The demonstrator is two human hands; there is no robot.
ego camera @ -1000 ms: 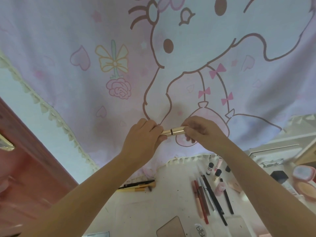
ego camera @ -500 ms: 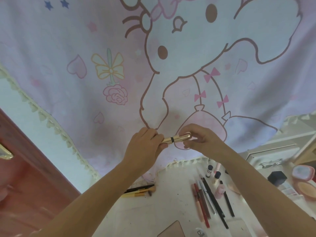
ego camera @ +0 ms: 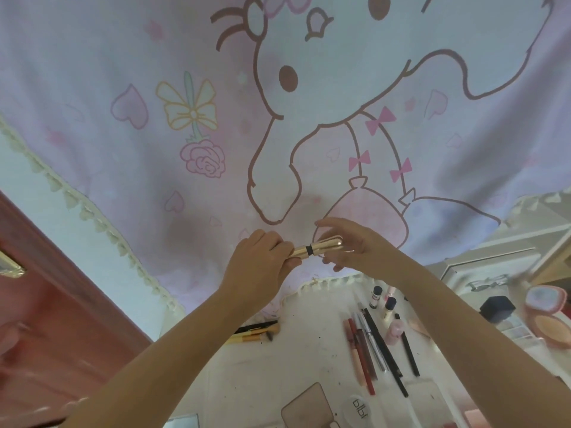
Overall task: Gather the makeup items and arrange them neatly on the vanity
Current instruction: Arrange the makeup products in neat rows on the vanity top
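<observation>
A slim gold tube [ego camera: 321, 246] with a black band is held up in front of the pink cartoon curtain [ego camera: 216, 118]. My left hand [ego camera: 262, 261] grips its left end. My right hand [ego camera: 355, 245] has its fingers spread around the right end, loosely touching it. On the white vanity top [ego camera: 272, 372] below lie several pencils and liners [ego camera: 370, 344] side by side, small bottles [ego camera: 384, 301], and two brushes [ego camera: 253, 332].
A pink compact [ego camera: 547, 316] and a black cube jar [ego camera: 497, 308] sit at the right by a white drawer unit [ego camera: 494, 261]. A beige palette [ego camera: 309, 409] and a round white case [ego camera: 358, 407] lie near the front. A red-brown door [ego camera: 55, 319] stands at left.
My right hand has opened its fingers and loosened from the tube's right end, showing more of the gold tube. The left hand keeps its grip. The view has shifted slightly.
</observation>
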